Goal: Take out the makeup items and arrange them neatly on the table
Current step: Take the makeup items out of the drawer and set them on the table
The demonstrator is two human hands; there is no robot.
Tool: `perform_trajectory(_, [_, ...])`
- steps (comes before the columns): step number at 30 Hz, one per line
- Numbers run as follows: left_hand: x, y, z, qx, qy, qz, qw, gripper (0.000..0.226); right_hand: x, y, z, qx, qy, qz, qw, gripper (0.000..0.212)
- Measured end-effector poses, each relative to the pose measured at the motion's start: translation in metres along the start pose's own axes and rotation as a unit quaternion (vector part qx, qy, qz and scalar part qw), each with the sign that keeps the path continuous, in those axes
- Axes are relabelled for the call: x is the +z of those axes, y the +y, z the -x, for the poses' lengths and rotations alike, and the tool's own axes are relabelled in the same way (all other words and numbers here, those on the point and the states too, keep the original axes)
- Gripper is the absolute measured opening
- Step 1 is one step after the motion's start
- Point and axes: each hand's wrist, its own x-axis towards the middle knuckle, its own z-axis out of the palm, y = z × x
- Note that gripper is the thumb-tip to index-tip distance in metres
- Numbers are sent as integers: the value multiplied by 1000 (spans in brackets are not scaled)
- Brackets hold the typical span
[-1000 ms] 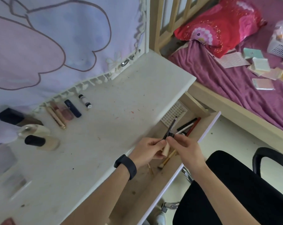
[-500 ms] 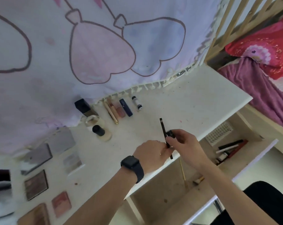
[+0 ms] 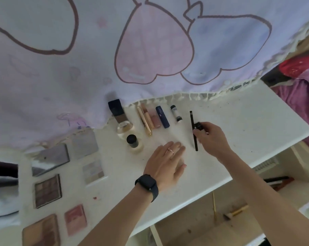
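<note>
Fingers (image 3: 198,135) of the right hand (image 3: 211,139) pinch a thin black pencil (image 3: 192,121) together with a small dark piece (image 3: 198,125), low over the white worktop (image 3: 247,121); I can't tell whether the pencil touches it. It points toward the curtain (image 3: 79,82), just right of a white tube (image 3: 175,113) that ends a row with a blue tube (image 3: 162,117) and gold sticks (image 3: 144,119). The left hand (image 3: 167,161) rests flat, fingers straight, near the pencil's lower end. Further left sit palettes (image 3: 47,190); a drawer (image 3: 238,226) stands open below.
</note>
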Motion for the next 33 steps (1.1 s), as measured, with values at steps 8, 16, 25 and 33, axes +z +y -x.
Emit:
perform_trajectory(8, [16, -7, 7, 1, 17, 10, 1000, 61, 23, -40, -63, -34, -29, 164, 985, 29])
perform_trajectory(16, [17, -6, 7, -3, 31, 12, 999, 60, 32, -45, -64, -43, -1, 111, 993, 41])
perform_trajectory(25, [16, -5, 7, 2, 49, 7, 999, 59, 28, -34, -52, -39, -23, -1, 999, 36])
perform_trajectory(33, [9, 0, 6, -6, 20, -41, 999, 59, -32, 12, 24, -16, 68, -127, 989, 22])
